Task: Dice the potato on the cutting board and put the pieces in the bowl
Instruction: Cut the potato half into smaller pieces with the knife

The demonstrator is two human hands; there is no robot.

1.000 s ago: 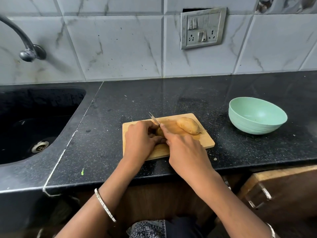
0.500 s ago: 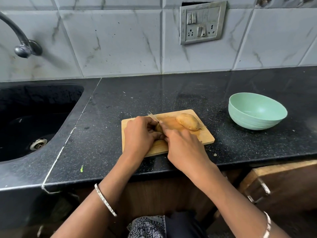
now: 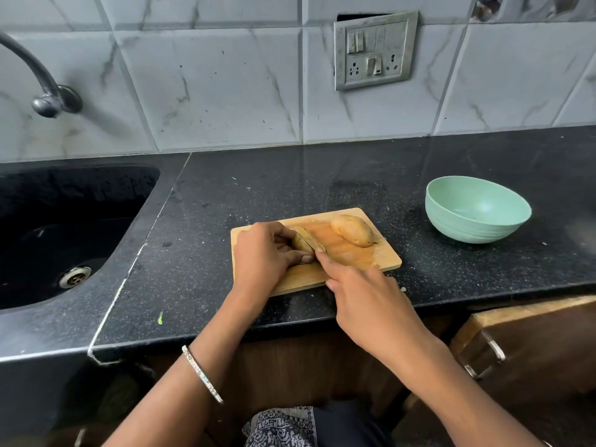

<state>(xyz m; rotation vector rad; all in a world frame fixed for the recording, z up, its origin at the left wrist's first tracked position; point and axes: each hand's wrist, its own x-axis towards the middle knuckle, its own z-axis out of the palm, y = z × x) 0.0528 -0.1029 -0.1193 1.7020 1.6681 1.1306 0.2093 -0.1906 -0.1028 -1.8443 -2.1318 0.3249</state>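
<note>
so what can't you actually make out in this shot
Head view only:
1. Knife handle: hidden inside the right hand; only the blade shows.
2. Potato piece being cut: mostly covered by the left hand and blade, so cut depth is unclear.
3. Tap: its spout runs off the left edge.

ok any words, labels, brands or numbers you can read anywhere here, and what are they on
No readable text anywhere.
The switch plate shows only switches and sockets, no legible marking.
The bowl, cutting board and knife carry no print.
The cloth at the bottom edge has a pattern, not letters.
</note>
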